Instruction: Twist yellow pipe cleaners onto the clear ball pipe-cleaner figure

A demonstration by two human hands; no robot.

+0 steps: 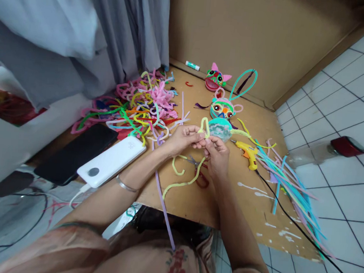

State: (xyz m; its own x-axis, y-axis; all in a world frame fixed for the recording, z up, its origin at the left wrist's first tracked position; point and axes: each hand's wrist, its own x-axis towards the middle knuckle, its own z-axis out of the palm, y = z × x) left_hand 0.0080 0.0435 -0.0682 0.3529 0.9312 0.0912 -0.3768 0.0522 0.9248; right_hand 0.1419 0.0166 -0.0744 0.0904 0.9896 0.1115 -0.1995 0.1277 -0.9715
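Between my two hands a pale yellow pipe cleaner (pixel 205 122) is bent into a narrow loop that stands up above the fingers. My left hand (pixel 186 137) pinches its base from the left. My right hand (pixel 216 153) grips the base from the other side, and a long yellow tail (pixel 182 184) hangs below and curves over the table. Scissors with red handles (pixel 202 178) lie partly under that tail. Just beyond the hands sit a round turquoise piece (pixel 220 129) and a turquoise animal head (pixel 222 109) with pink loop ears.
A heap of coloured pipe cleaners (pixel 153 104) covers the left rear. A yellow glue gun (pixel 247 153) with a black cord lies right, near straight pipe cleaners (pixel 291 193). A white power bank (pixel 111 162), black phone (pixel 78 153), glue stick (pixel 192 65) and pink-eared head (pixel 215 79) surround the workspace.
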